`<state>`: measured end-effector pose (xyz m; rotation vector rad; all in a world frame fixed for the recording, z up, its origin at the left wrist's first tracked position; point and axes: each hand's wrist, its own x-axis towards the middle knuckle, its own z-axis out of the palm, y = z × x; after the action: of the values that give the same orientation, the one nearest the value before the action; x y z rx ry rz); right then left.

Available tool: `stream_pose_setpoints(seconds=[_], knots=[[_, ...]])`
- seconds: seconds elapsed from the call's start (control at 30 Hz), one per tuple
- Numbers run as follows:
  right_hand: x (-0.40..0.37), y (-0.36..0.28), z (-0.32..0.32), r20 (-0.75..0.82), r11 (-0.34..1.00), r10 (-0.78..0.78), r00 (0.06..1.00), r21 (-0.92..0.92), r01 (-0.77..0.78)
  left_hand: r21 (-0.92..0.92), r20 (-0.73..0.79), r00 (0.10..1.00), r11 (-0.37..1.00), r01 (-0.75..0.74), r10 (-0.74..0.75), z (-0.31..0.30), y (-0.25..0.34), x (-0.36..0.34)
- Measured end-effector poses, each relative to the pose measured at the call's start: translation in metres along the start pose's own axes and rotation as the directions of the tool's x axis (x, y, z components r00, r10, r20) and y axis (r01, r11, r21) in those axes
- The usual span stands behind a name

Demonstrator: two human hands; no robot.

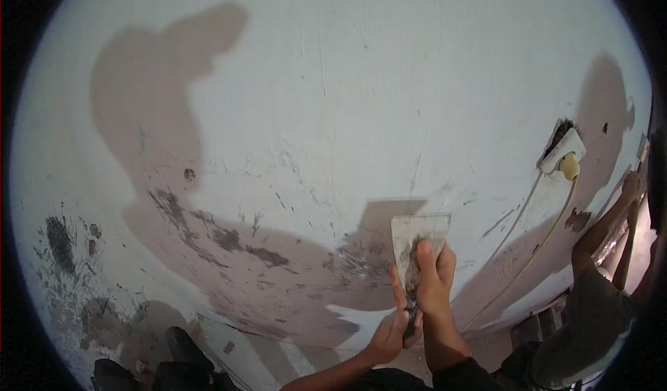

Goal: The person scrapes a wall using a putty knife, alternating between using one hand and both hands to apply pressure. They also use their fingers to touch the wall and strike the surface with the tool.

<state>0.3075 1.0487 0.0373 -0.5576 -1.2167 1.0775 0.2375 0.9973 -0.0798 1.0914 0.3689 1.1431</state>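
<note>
The putty knife (422, 232) sits flat against the scarred wall (333, 99), low and right of centre. The left hand (390, 334) has its fingers clamped on the handle, and the right hand (435, 274) wraps the blade's base. It looks light, thin and springy, best gripped by the handle.

Wide, plaster-smeared putty knife (420, 241) pressed flat against the wall.
</note>
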Motion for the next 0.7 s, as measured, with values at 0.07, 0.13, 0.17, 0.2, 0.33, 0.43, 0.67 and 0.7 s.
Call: stream_pose_setpoints(seconds=[0.07, 0.13, 0.17, 0.2, 0.33, 0.43, 0.67, 0.7], knots=[[-0.013, 0.011, -0.014, 0.001, 0.996, 0.088, 0.996, 0.003, -0.088, -0.014, -0.019, 0.997, 0.997, 0.079, -0.079, 0.000, -0.012, -0.009], [-0.019, 0.024, -0.020, -0.007, 0.982, 0.190, 0.982, 0.005, -0.190, -0.038, -0.043, 0.984, 0.985, 0.170, -0.172, -0.003, -0.023, -0.017], [-0.022, 0.030, -0.018, -0.036, 0.982, 0.187, 0.982, -0.006, -0.187, -0.078, -0.083, 0.980, 0.981, 0.176, -0.182, -0.003, -0.027, -0.022], [-0.023, 0.034, -0.017, -0.064, 0.982, 0.186, 0.980, -0.018, -0.188, -0.119, -0.123, 0.973, 0.976, 0.182, -0.196, -0.004, -0.030, -0.024], [-0.023, 0.040, -0.016, -0.075, 0.979, 0.205, 0.976, 0.010, -0.205, -0.130, -0.072, 0.967, 0.963, 0.235, -0.246, -0.014, -0.034, -0.028], [-0.023, 0.034, -0.012, -0.081, 0.978, 0.204, 0.976, -0.020, -0.206, -0.180, -0.017, 0.975, 0.960, 0.215, -0.221, -0.017, -0.028, -0.030], [-0.018, 0.024, -0.001, -0.092, 0.970, 0.243, 0.966, 0.001, -0.244, -0.250, 0.054, 0.954, 0.921, 0.298, -0.295, -0.012, 0.000, -0.030], [-0.018, 0.023, 0.000, -0.105, 0.968, 0.248, 0.963, -0.004, -0.250, -0.236, 0.002, 0.927, 0.900, 0.366, -0.376, -0.011, 0.005, -0.028]])
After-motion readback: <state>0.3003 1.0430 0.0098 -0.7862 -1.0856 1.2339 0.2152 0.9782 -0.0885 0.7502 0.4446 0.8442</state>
